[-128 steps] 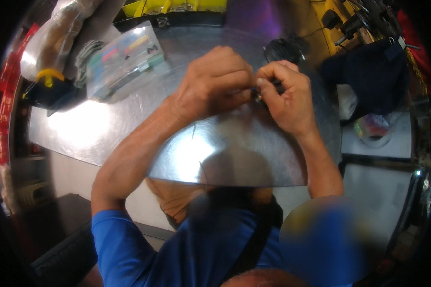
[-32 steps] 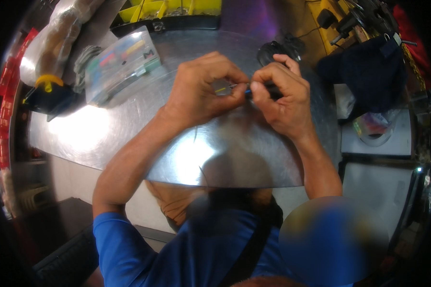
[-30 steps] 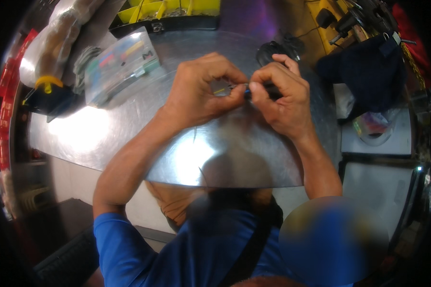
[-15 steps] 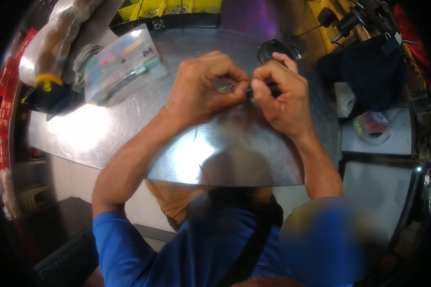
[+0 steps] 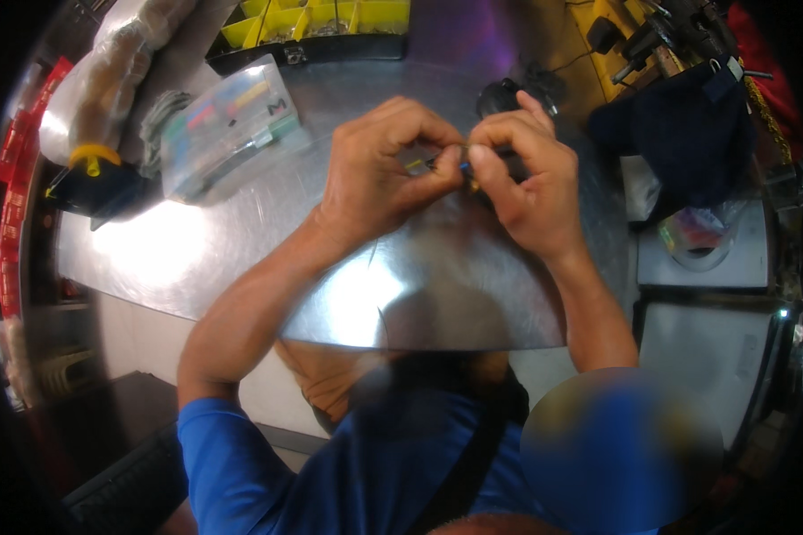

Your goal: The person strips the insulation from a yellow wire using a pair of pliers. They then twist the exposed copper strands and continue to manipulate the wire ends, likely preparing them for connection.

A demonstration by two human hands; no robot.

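Pinched between the fingertips of both hands is a small part (image 5: 459, 167), yellowish with a blue bit at its end, held just above the metal table (image 5: 241, 232) near its far middle. Left hand (image 5: 379, 169) curls knuckles-up, thumb and forefinger closed on the left end of the part; right hand (image 5: 526, 183) meets it from the other side, forefinger and thumb pressed on the blue end, with what looks like a dark tool or cable tucked under its palm, though that is mostly hidden. Both forearms come up from the lower edge and converge, wrists raised off the table. So small a piece, gripped only at the tips, could slip and skate off across the slick metal, or twist out of line if one hand presses harder than the other. A clear plastic case (image 5: 227, 125) of coloured bits lies well to the left, a yellow-binned organiser (image 5: 312, 22) at the far edge, and a dark cloth (image 5: 687, 134) to the right.
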